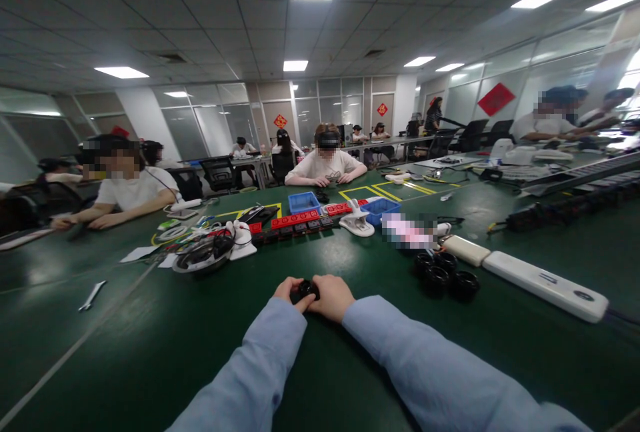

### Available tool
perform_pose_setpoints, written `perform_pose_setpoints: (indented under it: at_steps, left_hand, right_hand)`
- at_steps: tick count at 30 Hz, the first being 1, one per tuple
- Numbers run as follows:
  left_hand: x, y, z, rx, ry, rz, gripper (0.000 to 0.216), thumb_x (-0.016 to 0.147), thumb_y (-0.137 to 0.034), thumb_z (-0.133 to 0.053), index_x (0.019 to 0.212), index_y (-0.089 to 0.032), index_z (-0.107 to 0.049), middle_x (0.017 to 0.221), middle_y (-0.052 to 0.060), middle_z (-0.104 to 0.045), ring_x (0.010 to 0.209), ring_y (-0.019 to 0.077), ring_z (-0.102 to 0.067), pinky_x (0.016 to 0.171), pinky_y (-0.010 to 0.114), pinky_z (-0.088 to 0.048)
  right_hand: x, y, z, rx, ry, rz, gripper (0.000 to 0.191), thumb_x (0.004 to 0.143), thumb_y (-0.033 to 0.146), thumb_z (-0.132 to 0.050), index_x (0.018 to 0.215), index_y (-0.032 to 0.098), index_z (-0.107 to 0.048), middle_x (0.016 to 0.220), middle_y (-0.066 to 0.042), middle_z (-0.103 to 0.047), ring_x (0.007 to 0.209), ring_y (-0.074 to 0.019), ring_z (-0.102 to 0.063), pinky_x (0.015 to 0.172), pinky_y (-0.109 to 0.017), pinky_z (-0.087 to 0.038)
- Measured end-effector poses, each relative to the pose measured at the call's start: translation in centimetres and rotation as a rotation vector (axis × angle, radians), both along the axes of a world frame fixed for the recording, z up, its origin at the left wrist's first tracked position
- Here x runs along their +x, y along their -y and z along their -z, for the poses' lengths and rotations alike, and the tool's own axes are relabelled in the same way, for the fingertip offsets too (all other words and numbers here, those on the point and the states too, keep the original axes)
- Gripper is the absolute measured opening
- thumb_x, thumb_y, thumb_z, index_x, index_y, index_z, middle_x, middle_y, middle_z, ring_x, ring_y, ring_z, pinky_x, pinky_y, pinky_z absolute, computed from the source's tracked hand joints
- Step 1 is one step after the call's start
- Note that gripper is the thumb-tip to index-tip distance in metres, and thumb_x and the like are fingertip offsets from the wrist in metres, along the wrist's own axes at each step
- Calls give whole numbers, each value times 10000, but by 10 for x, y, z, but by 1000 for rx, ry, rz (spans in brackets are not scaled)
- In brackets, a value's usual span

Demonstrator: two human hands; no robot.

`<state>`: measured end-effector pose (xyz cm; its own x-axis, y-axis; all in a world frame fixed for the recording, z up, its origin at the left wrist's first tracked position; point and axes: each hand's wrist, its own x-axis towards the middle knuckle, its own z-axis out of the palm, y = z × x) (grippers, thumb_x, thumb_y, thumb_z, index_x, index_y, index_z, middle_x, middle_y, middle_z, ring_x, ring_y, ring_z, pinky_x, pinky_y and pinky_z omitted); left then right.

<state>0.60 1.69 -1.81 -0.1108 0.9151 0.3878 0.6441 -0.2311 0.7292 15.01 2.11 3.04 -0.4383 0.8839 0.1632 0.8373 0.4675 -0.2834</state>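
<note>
Both my hands meet over the green table [125, 352], low in the middle of the head view. My left hand [289, 291] and my right hand [331, 297] are closed together round a small black round part [306, 289], which shows between the fingers. Both forearms wear light blue sleeves. Several similar black round parts [443, 275] lie on the table to the right of my hands, apart from them.
A white power strip [545, 284] lies at the right. Red and black parts [295, 222], blue bins [303, 202], a white clamp-like tool [356, 220] and a cable coil [203, 255] sit ahead. A wrench [91, 295] lies at the left. Other people sit across the table.
</note>
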Motion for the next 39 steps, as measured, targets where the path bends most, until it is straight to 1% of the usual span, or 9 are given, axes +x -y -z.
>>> perform_pose_setpoints:
  at_steps: [6, 10, 14, 16, 21, 26, 31, 36, 39]
  left_hand:
    - [-3, 2, -2, -26, 5, 63, 376, 617, -252, -621, 985, -180, -588, 923, 60, -639, 861, 209, -596, 767, 368, -473]
    - [-5, 1, -1, -16, -17, 140, 404, 651, -237, -587, 1049, -167, -584, 997, 81, -642, 913, 223, -594, 808, 378, -466]
    - [-7, -2, 3, -21, -18, 173, 422, 669, -240, -574, 1085, -167, -572, 1036, 85, -639, 965, 230, -583, 844, 379, -449]
    - [-7, -2, 3, -30, -15, 170, 425, 665, -239, -581, 1084, -168, -574, 1032, 84, -642, 967, 227, -582, 859, 381, -438]
    - [-6, 0, 0, -49, 17, 140, 406, 622, -249, -622, 1026, -210, -590, 960, 49, -657, 918, 206, -590, 831, 363, -437]
    - [-5, -1, 0, -50, 34, 109, 373, 571, -273, -667, 926, -184, -595, 870, 53, -654, 834, 207, -594, 774, 365, -437]
    - [-5, -3, 4, -69, 66, 62, 377, 539, -286, -687, 886, -183, -580, 865, 46, -642, 848, 217, -590, 757, 367, -431]
    - [-4, 0, 0, -52, 30, 91, 372, 577, -267, -654, 934, -182, -587, 881, 54, -643, 849, 215, -590, 772, 371, -439]
    - [-2, 2, -4, -34, 12, 114, 379, 600, -249, -633, 974, -195, -598, 929, 60, -647, 895, 217, -584, 787, 363, -448]
  right_hand:
    - [3, 2, -1, -21, -12, -28, 431, 667, 526, -558, 879, 151, -564, 849, -103, -616, 803, -238, -560, 652, -307, -388]
    - [13, -5, 0, -68, -68, -140, 524, 620, 539, -603, 979, 161, -552, 902, -86, -606, 808, -224, -550, 662, -304, -392]
    - [23, -19, 4, -283, -157, -274, 325, 668, 387, -625, 902, 167, -581, 763, -3, -577, 677, -132, -516, 576, -225, -368]
    - [26, -24, 7, -346, -213, -312, 233, 684, 292, -623, 872, 161, -581, 703, 27, -544, 630, -99, -484, 548, -199, -347]
    - [23, -26, 13, -313, -254, -269, 181, 664, 263, -641, 801, 165, -576, 628, 53, -491, 573, -79, -435, 518, -190, -308]
    - [18, -23, 15, -292, -252, -191, 302, 602, 365, -688, 811, 183, -566, 651, 50, -508, 583, -86, -449, 498, -187, -287]
    - [14, -16, 11, -159, -178, -120, 392, 589, 495, -657, 811, 184, -569, 694, 18, -552, 610, -110, -472, 504, -202, -282]
    - [15, -13, 5, -128, -141, -169, 377, 620, 488, -630, 836, 182, -590, 743, -9, -579, 660, -135, -502, 538, -214, -310]
    - [20, -18, 5, -205, -185, -270, 340, 647, 420, -628, 896, 192, -590, 748, 8, -576, 659, -126, -504, 560, -213, -330]
